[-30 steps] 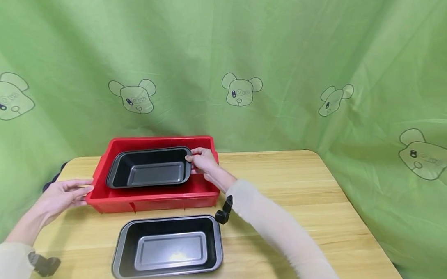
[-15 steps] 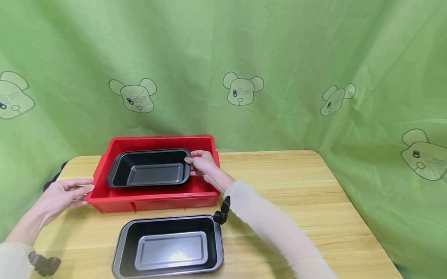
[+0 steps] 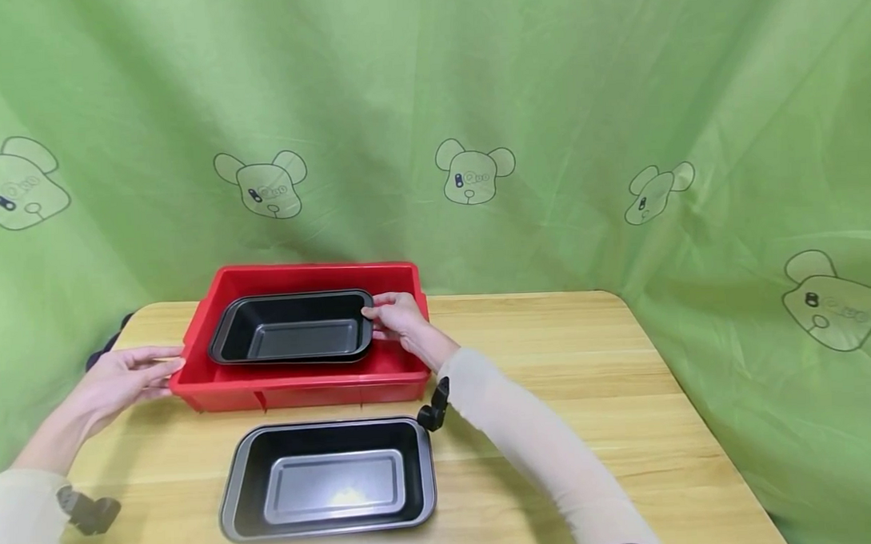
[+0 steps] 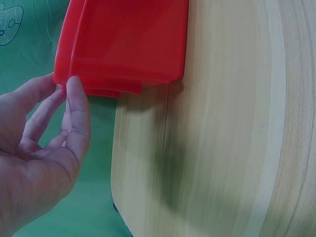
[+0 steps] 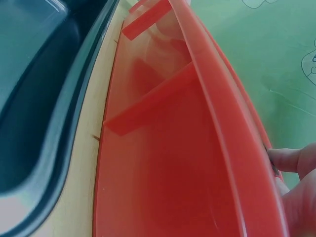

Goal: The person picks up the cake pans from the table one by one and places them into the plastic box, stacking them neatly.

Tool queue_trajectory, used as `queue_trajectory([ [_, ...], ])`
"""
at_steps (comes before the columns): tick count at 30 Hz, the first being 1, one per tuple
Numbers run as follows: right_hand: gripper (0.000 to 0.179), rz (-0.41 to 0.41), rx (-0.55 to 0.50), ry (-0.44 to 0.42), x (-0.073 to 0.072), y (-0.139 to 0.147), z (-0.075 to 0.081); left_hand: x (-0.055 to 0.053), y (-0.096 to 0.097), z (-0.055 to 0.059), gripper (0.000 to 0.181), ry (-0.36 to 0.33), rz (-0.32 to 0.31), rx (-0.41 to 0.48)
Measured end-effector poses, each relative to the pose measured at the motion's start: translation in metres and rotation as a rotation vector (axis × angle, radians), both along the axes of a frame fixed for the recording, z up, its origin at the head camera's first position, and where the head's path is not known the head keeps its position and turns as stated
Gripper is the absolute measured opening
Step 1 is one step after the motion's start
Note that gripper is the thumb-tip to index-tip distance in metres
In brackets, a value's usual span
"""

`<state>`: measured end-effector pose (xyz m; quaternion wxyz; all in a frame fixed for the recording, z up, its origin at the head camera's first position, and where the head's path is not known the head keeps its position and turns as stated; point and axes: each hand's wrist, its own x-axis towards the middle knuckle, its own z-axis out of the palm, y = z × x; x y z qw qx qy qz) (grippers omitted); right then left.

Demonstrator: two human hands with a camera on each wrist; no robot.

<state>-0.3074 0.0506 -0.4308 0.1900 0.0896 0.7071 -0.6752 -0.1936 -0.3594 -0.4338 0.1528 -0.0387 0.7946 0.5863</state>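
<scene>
In the right wrist view, the red bin partly hides the right hand; the left edge crops the front loaf pan. The curtain lettering is blurred.

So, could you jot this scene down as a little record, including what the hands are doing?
Table: pale wood
Bin: red, on the table, towards its far edge
Back pan: dark, inside the bin
Front pan: dark, on the table, nearer the person than the bin
Left hand: pinches the bin's left rim
Right hand: pinches the back pan's right rim
Backdrop: green cloth, printed animal heads
</scene>
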Motion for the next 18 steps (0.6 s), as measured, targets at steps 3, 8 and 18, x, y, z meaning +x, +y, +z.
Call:
queue_trajectory([
  [3,0.04,-0.003,0.014,0.006,0.0,0.0,-0.002,0.0,0.0,0.0,0.025,-0.002,0.0,0.013],
  [8,0.044,-0.006,0.04,0.002,0.0,0.001,-0.005,0.0,0.001,-0.001,0.024,-0.002,-0.002,0.031],
  [18,0.047,-0.011,0.066,0.086,0.007,0.002,0.008,0.0,0.001,0.0,0.025,-0.008,0.002,0.039],
])
